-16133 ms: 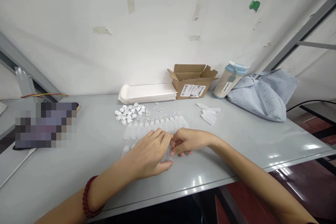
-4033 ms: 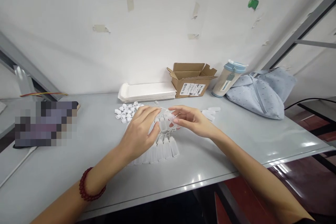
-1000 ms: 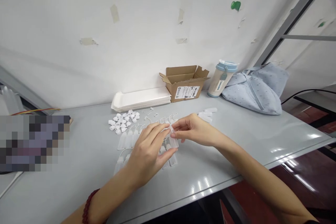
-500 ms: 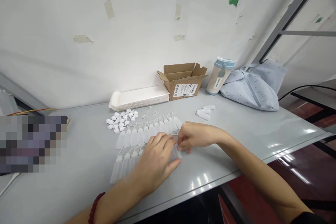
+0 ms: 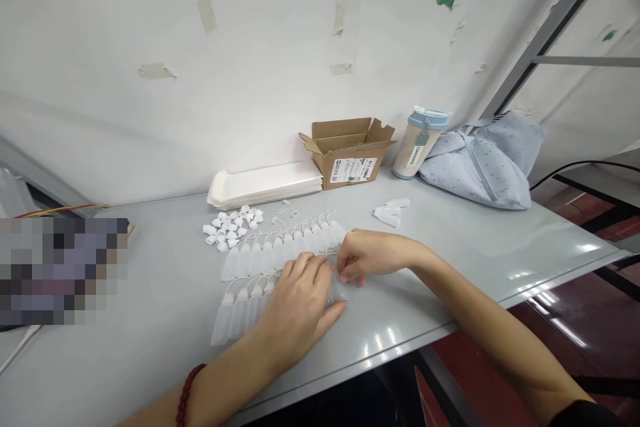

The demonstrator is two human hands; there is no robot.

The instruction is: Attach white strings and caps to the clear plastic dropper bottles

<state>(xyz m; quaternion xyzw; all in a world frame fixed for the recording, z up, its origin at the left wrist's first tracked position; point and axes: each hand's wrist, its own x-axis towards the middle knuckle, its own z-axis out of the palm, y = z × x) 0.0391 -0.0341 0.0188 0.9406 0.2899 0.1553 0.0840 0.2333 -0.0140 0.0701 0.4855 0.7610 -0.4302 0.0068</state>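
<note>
Two rows of flat, translucent white plastic sleeves with thin looped cords lie on the table: a back row (image 5: pixel 270 254) and a front row (image 5: pixel 234 313). My left hand (image 5: pixel 296 303) rests palm down over the front row, fingers laid out and thumb apart, covering several sleeves. At that row's right end, a clear sleeve (image 5: pixel 337 290) shows between my hands. My right hand (image 5: pixel 367 257) is closed beside it, fingertips and thumb pinched together against its upper edge. What those fingertips grip is hidden.
Small white caps (image 5: pixel 233 228) lie heaped behind the rows, with a few loose bits nearby. Several loose sleeves (image 5: pixel 390 213) lie to the right. Along the wall stand a stack of white trays (image 5: pixel 265 185), an open cardboard box (image 5: pixel 350 163), a tumbler (image 5: pixel 417 147) and a blue cloth bag (image 5: pixel 480 170).
Both hands stay almost in place. My right fingertips have shifted very slightly at the sleeve's edge. The rows lie as before.
</note>
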